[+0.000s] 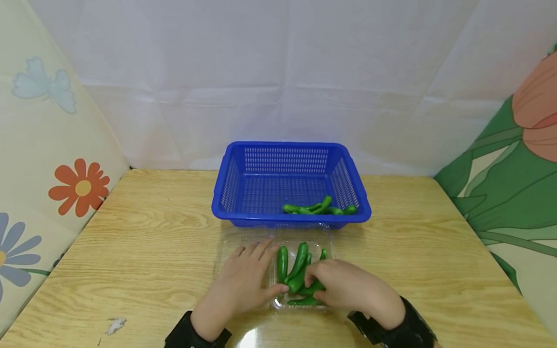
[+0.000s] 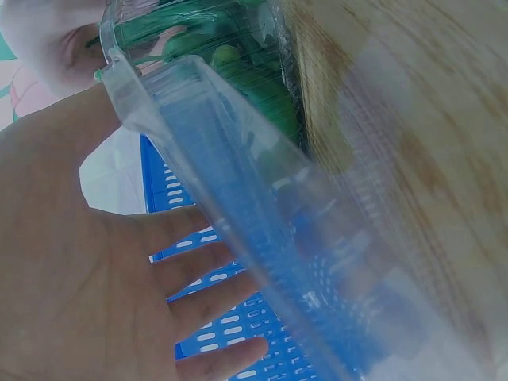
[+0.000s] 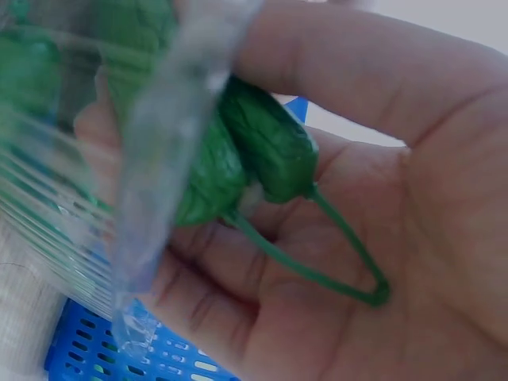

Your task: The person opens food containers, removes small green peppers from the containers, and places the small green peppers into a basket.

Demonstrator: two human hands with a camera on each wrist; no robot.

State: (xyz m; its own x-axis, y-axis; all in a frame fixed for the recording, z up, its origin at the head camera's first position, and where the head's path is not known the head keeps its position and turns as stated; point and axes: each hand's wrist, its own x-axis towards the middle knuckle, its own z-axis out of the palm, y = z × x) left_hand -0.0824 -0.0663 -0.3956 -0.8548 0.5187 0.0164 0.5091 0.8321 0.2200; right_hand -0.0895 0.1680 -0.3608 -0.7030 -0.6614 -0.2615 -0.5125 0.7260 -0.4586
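Observation:
A clear plastic clamshell box (image 1: 278, 304) lies opened out on the table, with several green chili peppers (image 1: 299, 260) in its right half. My left hand (image 1: 243, 275) rests at the box's fold and left half, fingers straight and spread, thumb over the edge of the pepper side. The left wrist view shows that palm beside the clear plastic wall (image 2: 230, 190). My right hand (image 1: 348, 285) reaches into the pepper side with curled fingers. In the right wrist view it grips green chili peppers (image 3: 270, 143), their thin stems against the palm; the fingertips are partly hidden behind the plastic.
Just behind the box stands a blue perforated basket (image 1: 291, 217), with more green peppers (image 1: 322, 207) in its front right corner. A white sheet (image 1: 278, 87) hangs at the table's back edge. Flowered panels flank the wooden table (image 1: 165, 232) on both sides.

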